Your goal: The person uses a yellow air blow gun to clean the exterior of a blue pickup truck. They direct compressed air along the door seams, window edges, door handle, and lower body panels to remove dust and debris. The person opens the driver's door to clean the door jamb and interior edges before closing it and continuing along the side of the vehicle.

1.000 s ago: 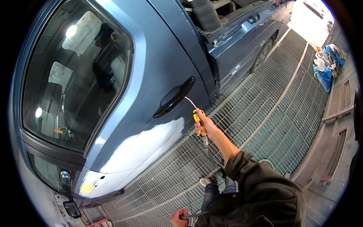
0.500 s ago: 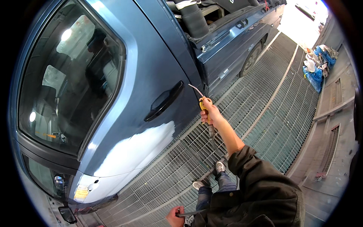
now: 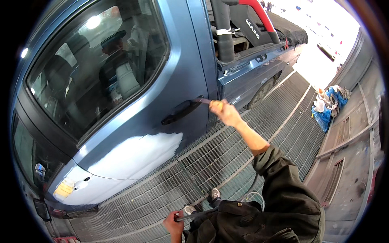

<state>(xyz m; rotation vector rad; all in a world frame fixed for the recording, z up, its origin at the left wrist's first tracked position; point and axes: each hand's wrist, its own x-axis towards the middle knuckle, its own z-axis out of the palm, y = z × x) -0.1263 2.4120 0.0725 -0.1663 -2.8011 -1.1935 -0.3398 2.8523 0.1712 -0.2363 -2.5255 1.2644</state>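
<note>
In my right hand (image 3: 227,114) is an air blow gun (image 3: 216,105) with a yellow body, my fingers wrapped round it. Its thin nozzle, smeared by motion, points left at the rear end of the black door handle (image 3: 181,112) on a blue pickup door (image 3: 178,85); contact cannot be told. Low down by my body, my left hand (image 3: 173,222) is closed on a dark hose (image 3: 197,214). Below the handle a white, feathered patch (image 3: 137,156) covers the lower door panel. Yellow masking paper (image 3: 65,188) sticks to the white front door.
Metal grating (image 3: 202,170) forms the floor beside the truck. Crumpled blue and white plastic (image 3: 324,108) is heaped along the right wall (image 3: 348,150). The cargo bed (image 3: 253,60) with a black-and-red bar (image 3: 259,14) lies behind the cab. A hose loop (image 3: 255,192) hangs near my feet.
My right hand has brought the blow gun's nozzle in against the rear end of the door handle. My left hand still grips the hose. The whole view has shifted.
</note>
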